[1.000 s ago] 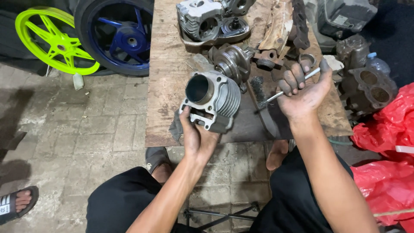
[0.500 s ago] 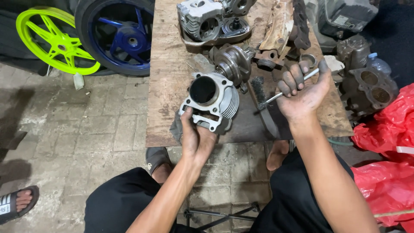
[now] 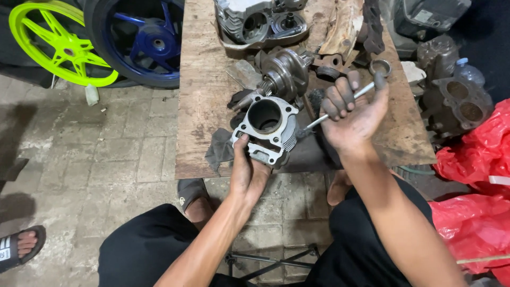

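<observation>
Honestly, that engine cylinder (image 3: 267, 129) sits near the tabletop (image 3: 204, 106) edge, tilted up in the left hand (image 3: 248, 172), which grips only its base flange, so greasy fingers could let it slip off. Right hand (image 3: 353, 114) is loosely curled around a thin metal rod (image 3: 340, 106), just beside the cylinder.

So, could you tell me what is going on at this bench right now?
A person sits at a wooden board strewn with engine parts. The left hand grips a finned metal engine cylinder by its base flange, bore facing up. The right hand, greasy and palm up, holds a slim metal rod whose tip points toward the cylinder's side. A blue wheel and a lime-green wheel lie on the paving nearby.
</observation>
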